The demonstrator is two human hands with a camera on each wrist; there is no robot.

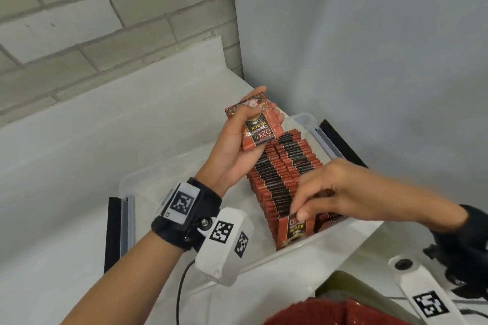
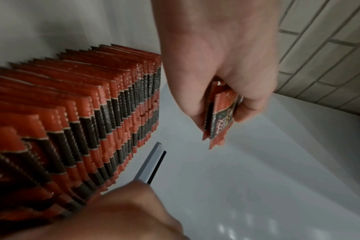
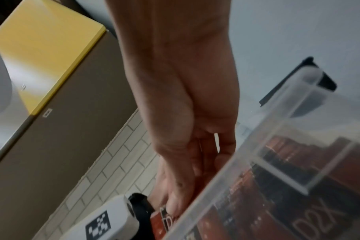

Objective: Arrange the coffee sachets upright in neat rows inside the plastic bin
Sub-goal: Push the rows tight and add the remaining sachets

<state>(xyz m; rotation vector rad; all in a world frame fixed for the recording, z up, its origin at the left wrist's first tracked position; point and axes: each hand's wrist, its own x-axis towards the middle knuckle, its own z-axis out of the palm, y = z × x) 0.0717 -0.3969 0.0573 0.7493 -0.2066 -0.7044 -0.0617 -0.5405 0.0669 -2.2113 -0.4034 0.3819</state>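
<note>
Sachet rows (image 1: 285, 179) stand upright in the plastic bin (image 1: 314, 124) on the table (image 1: 79, 155); the left hand's stack (image 1: 257, 124) hangs above the bin's far end.

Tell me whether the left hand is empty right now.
No: in the head view the left hand grips a small stack of coffee sachets raised above the rows in the plastic bin.

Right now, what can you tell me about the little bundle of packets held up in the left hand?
The bundle of packets is a thin stack of coffee sachets, glossy red foil with a black panel reading "D2X Black Coffee", seen upside down from the head view. Their crimped, sawtooth edges show in the left wrist view. The left hand grips the stack, thumb across the printed front and fingers behind. It is held tilted in the air above the far end of the clear plastic bin, touching neither the bin nor the rows of sachets inside.
</note>
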